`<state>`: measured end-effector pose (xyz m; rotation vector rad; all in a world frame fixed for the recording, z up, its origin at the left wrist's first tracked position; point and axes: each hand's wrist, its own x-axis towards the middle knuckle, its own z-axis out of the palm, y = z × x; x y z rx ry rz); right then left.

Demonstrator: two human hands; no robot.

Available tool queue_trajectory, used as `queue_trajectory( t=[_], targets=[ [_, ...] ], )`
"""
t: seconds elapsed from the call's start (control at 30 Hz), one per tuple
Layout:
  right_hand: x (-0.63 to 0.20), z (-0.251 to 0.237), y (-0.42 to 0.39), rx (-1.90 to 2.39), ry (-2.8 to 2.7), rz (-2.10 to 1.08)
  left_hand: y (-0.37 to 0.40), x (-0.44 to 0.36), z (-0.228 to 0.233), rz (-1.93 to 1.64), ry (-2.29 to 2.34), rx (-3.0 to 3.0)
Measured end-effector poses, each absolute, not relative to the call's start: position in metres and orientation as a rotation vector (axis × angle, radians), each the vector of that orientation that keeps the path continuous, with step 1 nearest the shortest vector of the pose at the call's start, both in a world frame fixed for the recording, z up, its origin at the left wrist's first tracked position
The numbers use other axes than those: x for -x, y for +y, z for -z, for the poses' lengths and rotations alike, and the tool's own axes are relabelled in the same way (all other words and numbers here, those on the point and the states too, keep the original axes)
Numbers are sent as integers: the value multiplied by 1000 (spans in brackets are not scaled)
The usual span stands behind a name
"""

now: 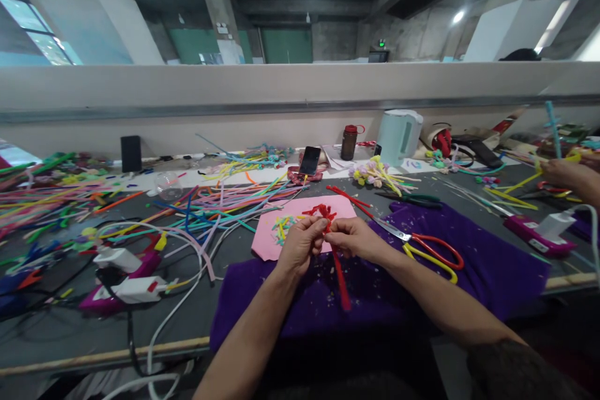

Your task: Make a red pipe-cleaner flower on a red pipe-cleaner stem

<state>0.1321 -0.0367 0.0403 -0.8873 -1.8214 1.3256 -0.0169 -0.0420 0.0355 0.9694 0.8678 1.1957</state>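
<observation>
While pinched together, both hands (328, 239) grip a red pipe cleaner (338, 265).

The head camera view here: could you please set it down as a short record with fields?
Left hand: left hand pinches the red pipe cleaner at its twisted top
Right hand: right hand grips the same top from the other side
Under the hands: purple cloth, pink sheet
Nearby tool: scissors, red and yellow handles, on the cloth
Left of the cloth: glue gun, white cables
Far right: another person's hand
</observation>
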Motion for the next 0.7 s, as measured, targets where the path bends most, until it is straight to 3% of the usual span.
queue_trajectory(
  t=[0.27,0.7],
  targets=[
    [-142,-52,-30,905,-1478,-1138,-42,18,-37,-1085,850,-1010],
    [-139,-46,-30,916,-1529,-1133,-44,18,-35,-1030,852,-1043]
  ],
)
